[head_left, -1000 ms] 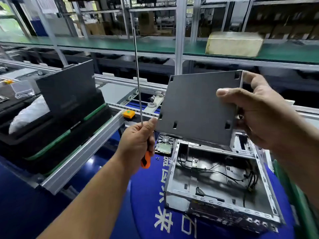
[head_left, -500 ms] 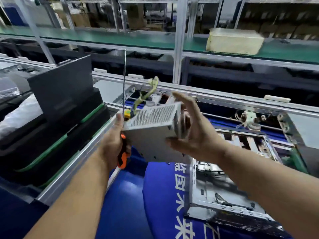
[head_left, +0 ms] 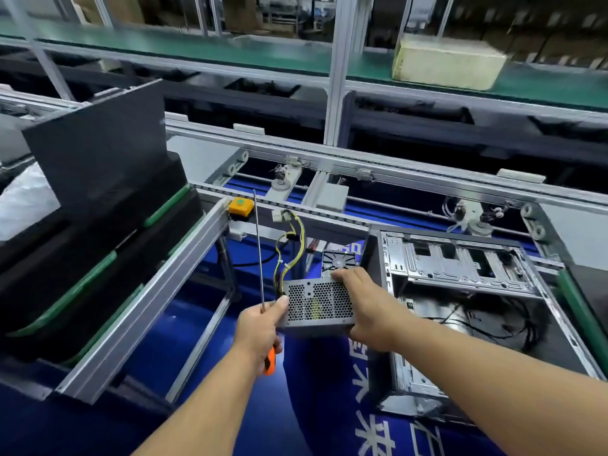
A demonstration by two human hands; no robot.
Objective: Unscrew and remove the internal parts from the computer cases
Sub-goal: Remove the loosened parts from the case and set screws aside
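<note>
A grey power supply with a honeycomb grille and yellow-black wires hangs in the air left of the open computer case. My right hand grips its right side, fingers over the top. My left hand holds a long screwdriver with an orange handle, shaft pointing up, and its thumb touches the power supply's left edge. The case lies on its side on the blue mat, with black cables inside.
A stack of black bins with green edges fills the left side behind an aluminium rail. A yellow button box sits on the conveyor frame. A pale box rests on the green shelf behind. A small fan part lies beyond the power supply.
One second ago my right hand held a flat grey panel above the case; it now grips the power supply, which came lower and nearer to me. The view swung down and left.
</note>
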